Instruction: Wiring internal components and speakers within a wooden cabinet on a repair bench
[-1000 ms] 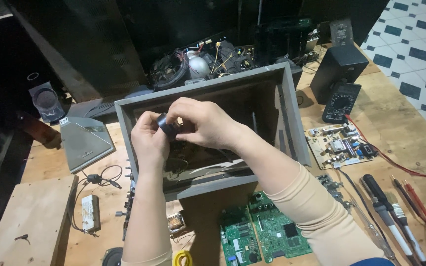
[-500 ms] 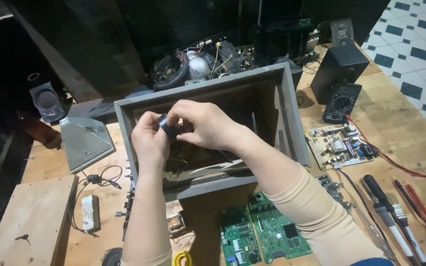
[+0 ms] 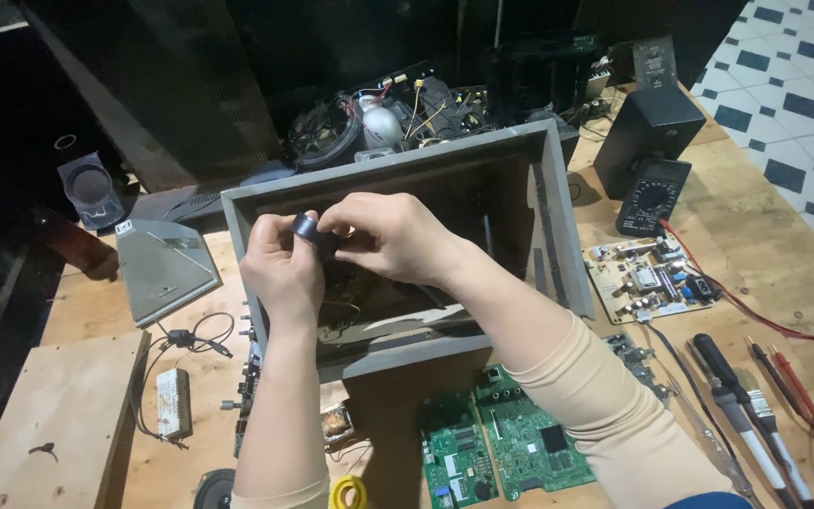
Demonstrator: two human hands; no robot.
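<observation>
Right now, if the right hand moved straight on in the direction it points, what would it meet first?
The right hand points toward the left hand. It would first meet the small black part both hands pinch, then the left hand's fingers, over the grey wooden box.

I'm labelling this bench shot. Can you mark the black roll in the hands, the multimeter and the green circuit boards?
Black roll (image 3: 306,227), head view, its rounded end.
Multimeter (image 3: 650,196), head view, dial face.
Green circuit boards (image 3: 529,441), head view, right board's middle.
</observation>
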